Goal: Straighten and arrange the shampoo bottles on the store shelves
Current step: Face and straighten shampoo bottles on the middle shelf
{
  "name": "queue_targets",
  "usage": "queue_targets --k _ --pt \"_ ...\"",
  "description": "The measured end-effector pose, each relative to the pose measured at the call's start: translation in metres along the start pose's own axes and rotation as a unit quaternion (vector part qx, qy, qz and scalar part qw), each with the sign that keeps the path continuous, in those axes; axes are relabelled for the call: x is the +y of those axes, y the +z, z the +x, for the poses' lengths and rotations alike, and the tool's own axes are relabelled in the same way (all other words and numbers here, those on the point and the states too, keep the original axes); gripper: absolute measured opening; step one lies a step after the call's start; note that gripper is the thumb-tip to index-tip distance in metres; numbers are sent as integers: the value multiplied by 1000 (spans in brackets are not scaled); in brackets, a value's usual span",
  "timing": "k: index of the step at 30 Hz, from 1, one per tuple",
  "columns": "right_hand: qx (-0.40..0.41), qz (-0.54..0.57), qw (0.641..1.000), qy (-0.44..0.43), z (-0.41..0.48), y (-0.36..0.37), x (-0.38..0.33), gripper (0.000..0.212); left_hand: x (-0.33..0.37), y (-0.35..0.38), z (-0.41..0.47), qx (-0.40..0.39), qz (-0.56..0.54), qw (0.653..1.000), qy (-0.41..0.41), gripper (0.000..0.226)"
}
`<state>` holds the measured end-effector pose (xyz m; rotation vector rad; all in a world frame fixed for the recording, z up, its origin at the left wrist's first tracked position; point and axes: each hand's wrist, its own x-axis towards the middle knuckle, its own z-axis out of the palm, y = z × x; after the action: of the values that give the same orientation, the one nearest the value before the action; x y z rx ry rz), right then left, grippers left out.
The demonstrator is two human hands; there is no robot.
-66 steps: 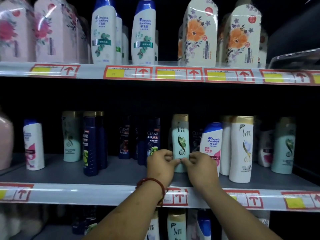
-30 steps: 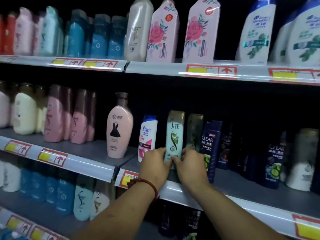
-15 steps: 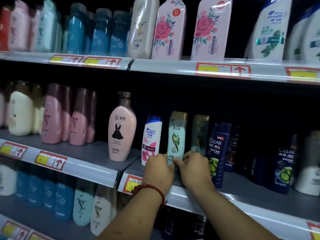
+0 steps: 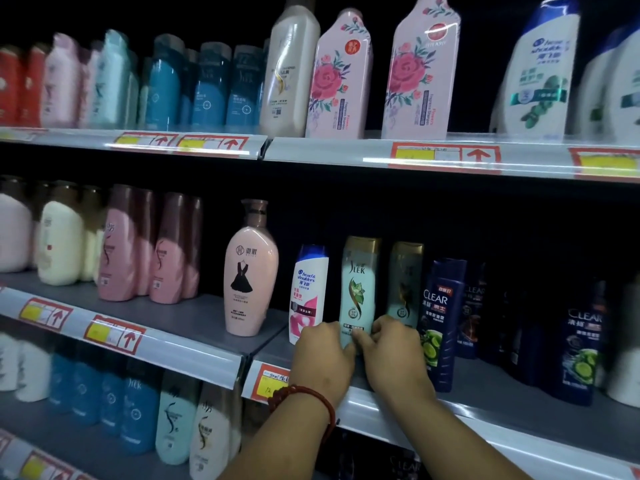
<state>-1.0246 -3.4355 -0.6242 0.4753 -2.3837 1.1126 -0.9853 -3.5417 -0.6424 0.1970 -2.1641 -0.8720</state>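
While both work at lower centre of the frame, the left hand (image 4: 323, 355) and right hand (image 4: 391, 351) pinch the base of the green bottle (image 4: 358, 289) from either side, fingers curled round it. It stands upright on the middle shelf (image 4: 485, 386), label forward, between the white bottle (image 4: 308, 292) and the Clear bottle (image 4: 440, 323). This one looks nearly squared. The dark bottles (image 4: 581, 348) at the right stand unevenly, so much of the row seems left.
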Motion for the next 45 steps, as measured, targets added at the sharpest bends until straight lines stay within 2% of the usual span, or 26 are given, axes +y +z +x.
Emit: queue_targets --k 5,9,11,15,19,22,32,38,40,45 --pt "-8 -6 1000 -3 -2 -3 -1 23 7 -6 -6 -1 22 1000 -14 25" --pt "-40 -8 999 -21 -10 -20 -9 22 24 -26 -9 -40 27 999 -9 21" --pt "-72 -23 995 -58 -20 -35 -13 21 35 -44 -16 -55 73 996 16 23" --pt "-130 -72 978 -145 -48 -81 -16 30 64 -77 -40 -83 213 972 55 41" --pt "-142 -140 960 -198 -69 -139 -13 50 103 -91 -63 -92 293 948 86 55" --pt "-137 -175 955 -197 -81 -184 1 52 137 -85 -83 -102 319 935 118 58" --pt "-70 -193 975 -90 -82 -292 108 59 211 16 -114 -165 252 935 187 64" --pt "-57 -115 991 -20 -63 -300 163 62 226 89 -102 -165 155 962 154 58" --pt "-50 -100 994 -2 -54 -295 175 61 224 107 -94 -148 134 970 137 52" --pt "-28 -76 996 37 -25 -280 194 52 223 145 -77 -108 40 986 119 19"
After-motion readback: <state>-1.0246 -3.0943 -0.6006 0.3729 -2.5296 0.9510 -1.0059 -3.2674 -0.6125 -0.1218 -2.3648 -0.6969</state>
